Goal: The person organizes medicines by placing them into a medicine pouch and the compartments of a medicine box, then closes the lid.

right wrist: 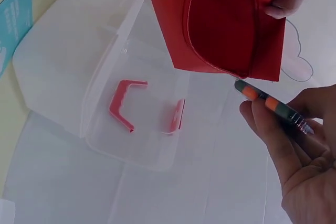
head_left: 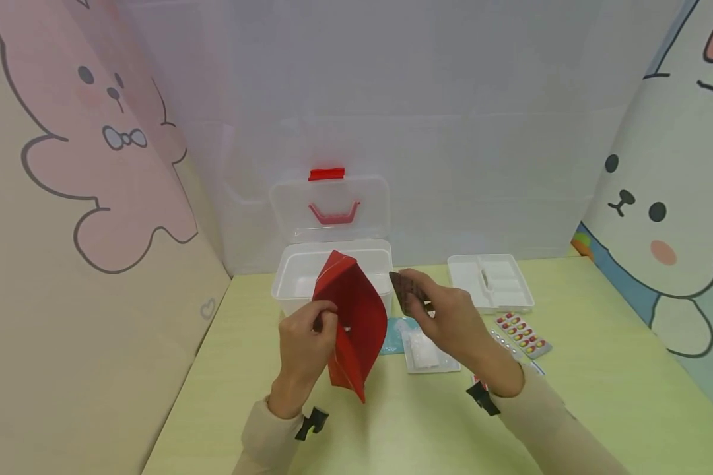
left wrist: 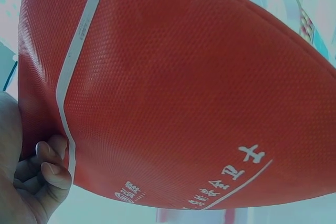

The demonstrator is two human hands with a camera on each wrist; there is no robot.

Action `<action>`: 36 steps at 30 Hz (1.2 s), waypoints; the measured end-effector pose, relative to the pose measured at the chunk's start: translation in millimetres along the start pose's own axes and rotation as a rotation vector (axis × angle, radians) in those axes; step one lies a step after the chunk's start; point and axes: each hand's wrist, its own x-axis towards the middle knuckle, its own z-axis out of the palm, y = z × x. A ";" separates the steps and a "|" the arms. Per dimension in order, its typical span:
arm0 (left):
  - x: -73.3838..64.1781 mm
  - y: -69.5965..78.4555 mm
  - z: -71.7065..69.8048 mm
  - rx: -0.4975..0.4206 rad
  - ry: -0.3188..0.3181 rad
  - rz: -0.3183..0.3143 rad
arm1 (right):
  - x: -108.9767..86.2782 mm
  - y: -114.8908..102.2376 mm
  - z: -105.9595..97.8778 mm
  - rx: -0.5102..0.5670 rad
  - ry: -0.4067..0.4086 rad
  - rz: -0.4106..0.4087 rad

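Nearest, two pale sleeves (head_left: 267,432) reach in over the worktop (head_left: 214,402), a black clip (head_left: 311,423) at the left cuff. The left hand (head_left: 306,338) grips the left edge of a red zipped pouch (head_left: 368,313), whose mouth gapes to the right. The right hand (head_left: 454,323) pinches a dark flat pack (head_left: 405,290), orange and dark green along its edge, just outside that mouth; whether they touch I cannot tell. With only one edge held, the loose wall could fold inward and close the gap, and the zip teeth could snag a corner of the pack. The fingertip hold might also let it slip if bumped.

Beyond the pouch's right side lie a white packet (head_left: 424,351) and a teal packet (head_left: 394,335); a low swing of the pouch could drag them askew. Farther right, a silver tablet strip (head_left: 504,344) lies partly behind the right forearm, which might nudge it, beside a red-and-yellow capsule blister pack (head_left: 523,334).

At the far side, a clear box (head_left: 288,293) sits behind the pouch, its lid (head_left: 368,198) raised; a white divided tray (head_left: 505,277) lies right. A careless push of the pouch could jolt the box.
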 end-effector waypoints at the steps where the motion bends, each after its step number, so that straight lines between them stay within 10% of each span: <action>1: 0.2 1.5 1.1 -0.005 -0.001 0.003 | 0.7 -1.7 0.6 0.020 -0.003 0.011; 36: -0.5 27.3 25.4 -0.085 -0.035 0.085 | 3.6 -22.6 55.9 -0.037 -0.163 0.387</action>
